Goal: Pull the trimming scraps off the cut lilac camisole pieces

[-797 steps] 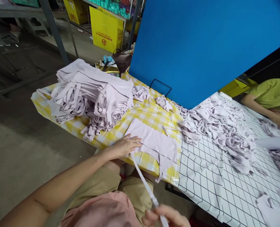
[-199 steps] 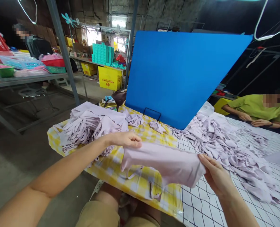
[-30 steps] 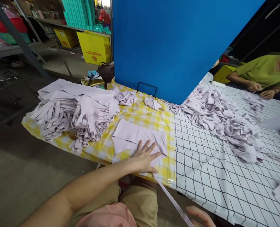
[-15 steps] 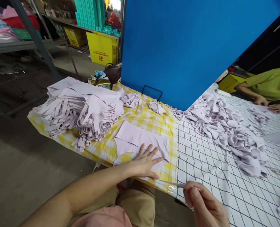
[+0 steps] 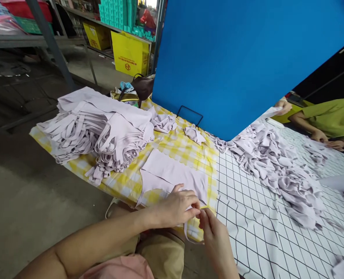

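A pale lilac strappy top (image 5: 172,170) lies flat on the yellow checked tablecloth (image 5: 157,145) in front of me. Over its lower right part, my left hand (image 5: 176,207) is closed, with thumb and fingers pinched at the garment's thin strap (image 5: 186,232). My right hand (image 5: 216,236) meets it there, its fingertips pinched on the same strap. A loop of the strap hangs below the two hands by the table edge. The exact grip is partly hidden behind the fingers.
A tall stack of lilac tops (image 5: 102,116) stands on the left. Behind rises a large blue panel (image 5: 218,66) with a black wire stand (image 5: 191,112). Crumpled lilac pieces (image 5: 276,166) cover part of the white grid cloth (image 5: 247,224). A co-worker (image 5: 329,116) handles fabric at right.
My left hand has gone from spread flat on the top to pinching. My right hand has come left to meet it, and the strap, stretched taut before, now hangs slack.
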Demonstrator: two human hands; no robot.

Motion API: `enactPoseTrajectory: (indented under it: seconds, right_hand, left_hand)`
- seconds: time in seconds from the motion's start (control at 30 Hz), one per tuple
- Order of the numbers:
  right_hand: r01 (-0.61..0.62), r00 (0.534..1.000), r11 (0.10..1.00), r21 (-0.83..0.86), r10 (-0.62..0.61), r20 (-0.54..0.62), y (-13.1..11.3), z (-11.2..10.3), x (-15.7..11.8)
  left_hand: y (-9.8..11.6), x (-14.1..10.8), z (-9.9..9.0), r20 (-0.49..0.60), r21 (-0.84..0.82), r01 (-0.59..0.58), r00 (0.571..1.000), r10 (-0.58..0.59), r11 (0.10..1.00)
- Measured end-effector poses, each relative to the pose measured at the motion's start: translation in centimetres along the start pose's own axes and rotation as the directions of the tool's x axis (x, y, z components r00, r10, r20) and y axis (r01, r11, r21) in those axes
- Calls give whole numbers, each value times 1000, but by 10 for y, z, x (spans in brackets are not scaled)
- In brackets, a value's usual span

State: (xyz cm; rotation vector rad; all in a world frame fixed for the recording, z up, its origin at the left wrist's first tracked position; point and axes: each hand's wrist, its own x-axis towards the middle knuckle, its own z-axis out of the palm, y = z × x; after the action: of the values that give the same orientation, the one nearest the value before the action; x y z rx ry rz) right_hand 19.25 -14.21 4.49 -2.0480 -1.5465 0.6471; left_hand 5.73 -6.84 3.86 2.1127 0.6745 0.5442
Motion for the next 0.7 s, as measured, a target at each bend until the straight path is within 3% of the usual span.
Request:
enactPoseTrajectory:
  seconds: [0.2, 0.3, 0.4, 0.57, 0.7]
  right_hand:
    - [13, 1000, 997, -78, -11, 25, 3, 9, 1]
    - [27, 999, 997, -79, -24, 44, 6, 13, 1]
    - [46, 998, 997, -55, -43, 40, 7, 17, 1]
    - [156, 988, 976, -150, -156, 12, 8, 20, 0]
    - [327, 942, 917, -227, -335, 3, 12, 22, 2]
  left_hand:
    - [-13, 0, 11, -75, 29, 25, 997, -23, 999]
    - [-15, 0, 12, -59, -13, 37, 998, -37, 999]
    - [-15, 1, 9, -46, -124, 143, 988, -149, 982]
    - [-26, 2, 3, 103, -421, 427, 899, -425, 801]
    - [-35, 4, -2, 295, -567, 534, 843, -451, 628]
